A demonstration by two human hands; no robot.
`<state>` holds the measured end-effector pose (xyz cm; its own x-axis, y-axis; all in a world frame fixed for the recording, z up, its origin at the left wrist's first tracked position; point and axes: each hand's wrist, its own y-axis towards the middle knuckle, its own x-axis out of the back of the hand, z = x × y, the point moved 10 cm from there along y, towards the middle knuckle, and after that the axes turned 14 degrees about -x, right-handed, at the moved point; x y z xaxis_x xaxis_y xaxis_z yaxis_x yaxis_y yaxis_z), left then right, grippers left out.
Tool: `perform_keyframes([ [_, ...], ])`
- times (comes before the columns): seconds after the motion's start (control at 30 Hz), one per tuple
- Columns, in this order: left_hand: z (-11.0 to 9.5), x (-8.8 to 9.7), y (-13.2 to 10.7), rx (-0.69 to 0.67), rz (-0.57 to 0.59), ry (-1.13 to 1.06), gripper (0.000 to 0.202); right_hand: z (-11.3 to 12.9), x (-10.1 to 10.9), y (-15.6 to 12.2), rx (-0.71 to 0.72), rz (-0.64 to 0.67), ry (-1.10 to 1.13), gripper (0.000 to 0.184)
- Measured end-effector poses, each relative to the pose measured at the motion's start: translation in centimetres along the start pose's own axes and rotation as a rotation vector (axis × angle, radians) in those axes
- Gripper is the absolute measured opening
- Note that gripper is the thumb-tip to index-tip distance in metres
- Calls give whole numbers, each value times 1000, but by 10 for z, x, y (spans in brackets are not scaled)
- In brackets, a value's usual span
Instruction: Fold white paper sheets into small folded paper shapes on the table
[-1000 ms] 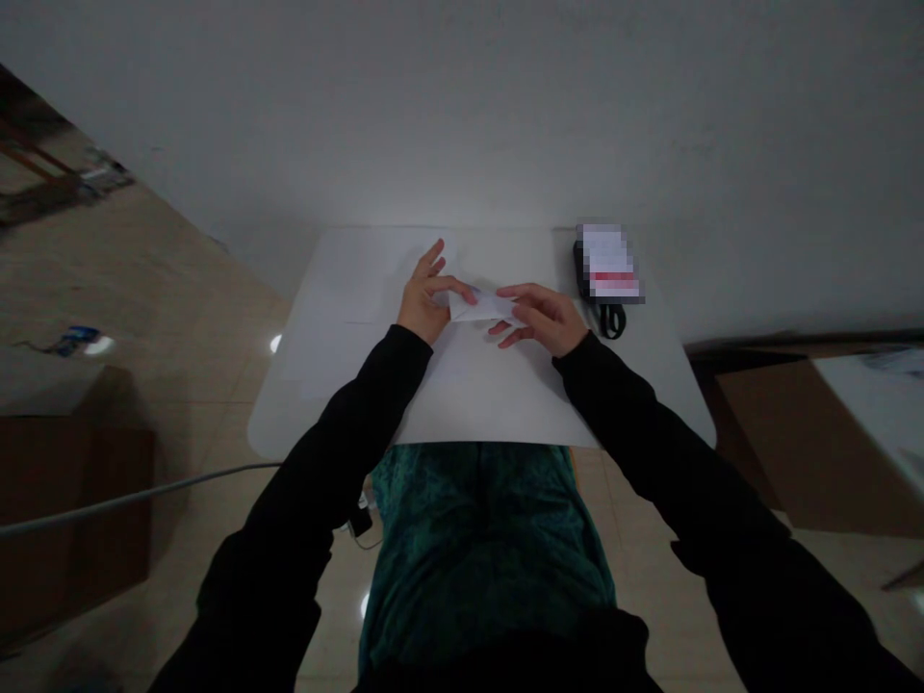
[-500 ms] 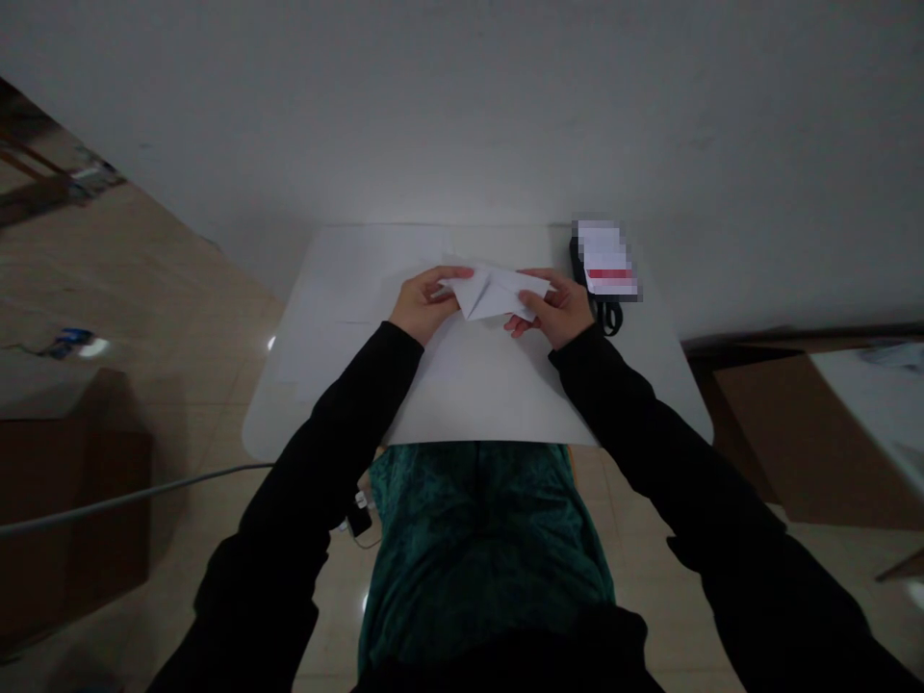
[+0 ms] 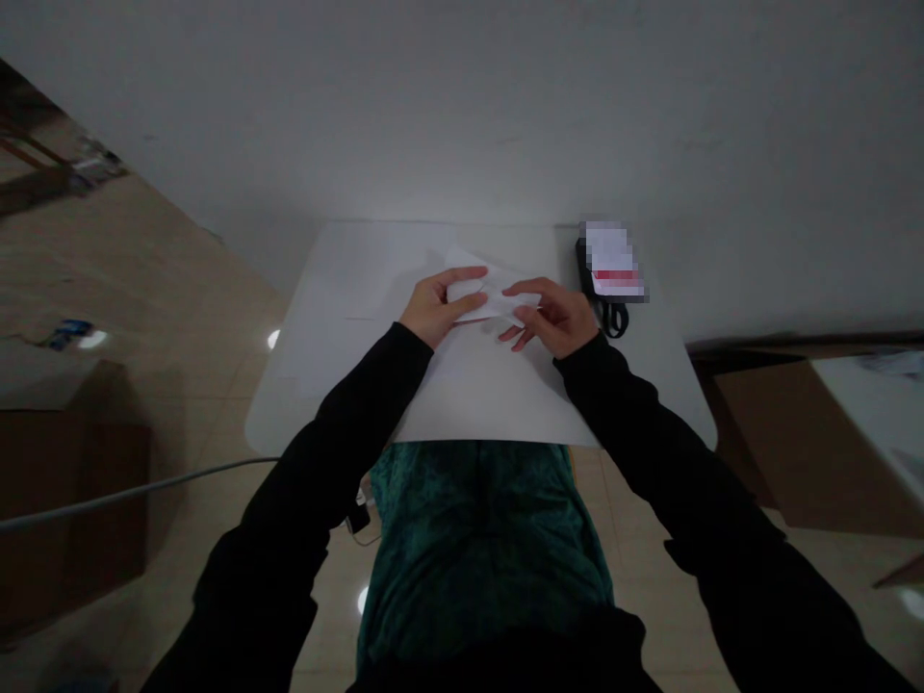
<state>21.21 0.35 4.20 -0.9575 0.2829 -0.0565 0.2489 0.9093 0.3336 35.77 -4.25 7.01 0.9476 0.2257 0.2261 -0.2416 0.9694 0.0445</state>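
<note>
A folded piece of white paper (image 3: 497, 280) is held between both hands above the white table. My left hand (image 3: 437, 303) grips its left part, with the thumb in front and the index finger along the upper side. At the right end, my right hand (image 3: 552, 313) pinches the paper between thumb and index finger, while its other fingers curl below. The fingers cover parts of the folds. White paper sheets (image 3: 361, 279) lie flat on the table's left side, near my left hand.
The small white table (image 3: 498, 409) stands against a pale wall (image 3: 462, 115). At its back right lies a black strap (image 3: 614, 318) by a blurred-out white item with a red band (image 3: 613, 260). A grey cable (image 3: 137, 492) runs in from the left. Cardboard boxes (image 3: 823, 448) stand at both sides.
My left hand has moved slightly right and its thumb now lies over the paper's front. My right index finger has come round to the near side. The paper has turned and shows different folds.
</note>
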Motion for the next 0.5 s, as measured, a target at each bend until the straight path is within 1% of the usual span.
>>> perform_keyframes([
  [0.07, -1, 4, 1, -22, -8, 13, 54, 4, -2, 0, 55, 51, -67, 46],
  [0.17, 0, 9, 3, -27, -9, 51, 49, 2, 2, 4, 106, 51, -126, 50],
  [0.23, 1, 10, 3, -22, 4, 83, 44, 1, 8, 7, 142, 24, -141, 47],
  [0.37, -2, 13, 3, -59, 9, 153, 35, 5, 16, 10, 212, -74, -277, 30],
  [0.43, -4, 13, 3, -75, 0, 179, 34, 5, 19, 10, 199, -114, -308, 23],
  [0.5, -4, 12, 2, -60, -4, 182, 37, 3, 20, 11, 170, -143, -283, 19],
])
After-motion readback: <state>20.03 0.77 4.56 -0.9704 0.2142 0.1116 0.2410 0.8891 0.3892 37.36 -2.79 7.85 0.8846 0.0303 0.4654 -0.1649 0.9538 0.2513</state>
